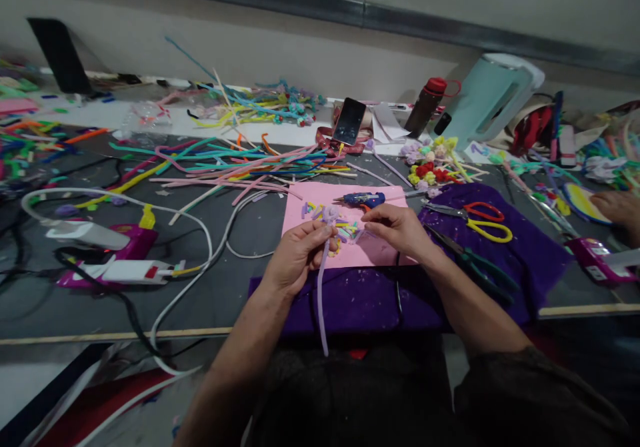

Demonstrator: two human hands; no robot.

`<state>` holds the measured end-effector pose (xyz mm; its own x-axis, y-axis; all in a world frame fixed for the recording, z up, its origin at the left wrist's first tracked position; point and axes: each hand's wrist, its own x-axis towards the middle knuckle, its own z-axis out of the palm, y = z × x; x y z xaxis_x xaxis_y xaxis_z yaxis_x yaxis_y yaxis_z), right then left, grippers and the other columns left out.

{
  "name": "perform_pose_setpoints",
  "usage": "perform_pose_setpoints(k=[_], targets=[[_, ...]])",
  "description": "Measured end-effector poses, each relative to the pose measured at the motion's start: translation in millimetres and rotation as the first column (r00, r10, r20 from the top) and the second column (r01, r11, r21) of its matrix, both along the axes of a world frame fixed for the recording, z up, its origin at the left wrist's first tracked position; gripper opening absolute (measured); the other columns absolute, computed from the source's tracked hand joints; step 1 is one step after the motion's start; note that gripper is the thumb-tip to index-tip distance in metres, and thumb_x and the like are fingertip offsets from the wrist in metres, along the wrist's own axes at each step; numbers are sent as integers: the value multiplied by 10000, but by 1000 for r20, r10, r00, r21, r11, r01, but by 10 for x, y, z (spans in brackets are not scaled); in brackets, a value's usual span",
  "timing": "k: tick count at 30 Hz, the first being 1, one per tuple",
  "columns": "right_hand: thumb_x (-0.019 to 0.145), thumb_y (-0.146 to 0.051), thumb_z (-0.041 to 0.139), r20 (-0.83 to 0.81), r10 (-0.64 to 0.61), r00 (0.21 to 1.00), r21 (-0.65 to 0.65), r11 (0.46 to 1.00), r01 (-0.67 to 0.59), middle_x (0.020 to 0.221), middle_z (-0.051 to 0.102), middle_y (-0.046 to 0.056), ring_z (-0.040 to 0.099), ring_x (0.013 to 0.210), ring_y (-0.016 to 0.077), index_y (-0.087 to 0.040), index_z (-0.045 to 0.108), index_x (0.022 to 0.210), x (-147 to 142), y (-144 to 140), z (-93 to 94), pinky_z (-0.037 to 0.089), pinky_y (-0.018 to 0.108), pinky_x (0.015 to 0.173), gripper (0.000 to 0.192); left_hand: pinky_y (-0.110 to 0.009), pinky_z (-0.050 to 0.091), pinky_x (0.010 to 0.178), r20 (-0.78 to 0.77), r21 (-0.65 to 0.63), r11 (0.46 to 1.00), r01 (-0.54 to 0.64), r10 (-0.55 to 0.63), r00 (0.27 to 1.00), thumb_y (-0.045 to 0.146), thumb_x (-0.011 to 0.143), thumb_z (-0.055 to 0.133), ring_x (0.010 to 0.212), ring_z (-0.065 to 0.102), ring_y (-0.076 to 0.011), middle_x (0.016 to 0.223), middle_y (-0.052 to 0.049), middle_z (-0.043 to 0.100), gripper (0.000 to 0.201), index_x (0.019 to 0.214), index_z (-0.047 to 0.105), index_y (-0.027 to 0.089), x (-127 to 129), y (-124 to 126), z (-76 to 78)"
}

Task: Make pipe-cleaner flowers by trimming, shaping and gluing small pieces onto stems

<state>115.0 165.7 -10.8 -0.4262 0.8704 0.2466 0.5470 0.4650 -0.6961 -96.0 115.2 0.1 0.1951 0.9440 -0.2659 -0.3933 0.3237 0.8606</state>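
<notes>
My left hand (303, 250) pinches a lavender pipe cleaner flower (330, 214) just under its bloom, and its fuzzy stem (321, 307) hangs down past the table edge. To the right, my right hand (397, 230) has thumb and finger pressed together; what they hold, if anything, is too small to make out. Both hands are over a pink sheet (295, 220) strewn with short cut pipe cleaner pieces (313, 209). A blue glue gun (361, 199) lies on the sheet beyond my fingers. Under the sheet spreads a purple cloth (310, 314).
Scissors (470, 220) and dark-handled pliers (475, 267) lie on the cloth at right. Long pipe cleaners (240, 164), a phone (350, 120), a bottle (425, 107) and a kettle (487, 100) are behind. Plugs and cables (117, 270) occupy the left. Another person's hand (617, 210) is far right.
</notes>
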Motion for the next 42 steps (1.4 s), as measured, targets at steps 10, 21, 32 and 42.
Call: perform_pose_setpoints(k=[10, 21, 32, 42], targets=[[863, -265, 414, 673, -158, 723, 320, 943, -93, 852, 612, 99, 543, 787, 202, -155, 686, 810, -390, -26, -56, 316, 283, 604, 297, -123, 228, 324, -13, 10, 1000, 2, -2, 1000, 288, 690, 677, 330, 369, 5, 575, 17, 616, 179, 736, 616, 126, 9, -11, -1], [824, -213, 451, 533, -189, 824, 316, 949, 13, 858, 623, 109, 551, 743, 191, -132, 652, 813, -346, 14, -100, 340, 281, 606, 216, -134, 238, 323, -25, 9, 1000, -7, 7, 1000, 313, 676, 686, 329, 368, 1, 577, 22, 622, 202, 747, 621, 136, 9, -19, -9], [722, -279, 561, -342, -109, 933, -370, 929, -27, 545, 547, -37, 472, 436, 71, -150, 566, 676, -193, -24, 17, 357, 183, 434, 138, -121, 232, 316, -34, -1, 1000, 4, -4, 999, 321, 696, 680, 336, 373, 3, 572, 22, 601, 212, 749, 607, 128, 16, 0, -66], [718, -216, 525, -195, -127, 972, -231, 970, 81, 565, 557, -28, 447, 438, 68, -155, 563, 669, -152, -19, -19, 340, 181, 431, 88, -117, 225, 307, -5, -7, 1000, -28, 28, 1000, 319, 680, 692, 327, 350, 7, 562, 27, 587, 221, 752, 614, 125, 22, 3, -54]])
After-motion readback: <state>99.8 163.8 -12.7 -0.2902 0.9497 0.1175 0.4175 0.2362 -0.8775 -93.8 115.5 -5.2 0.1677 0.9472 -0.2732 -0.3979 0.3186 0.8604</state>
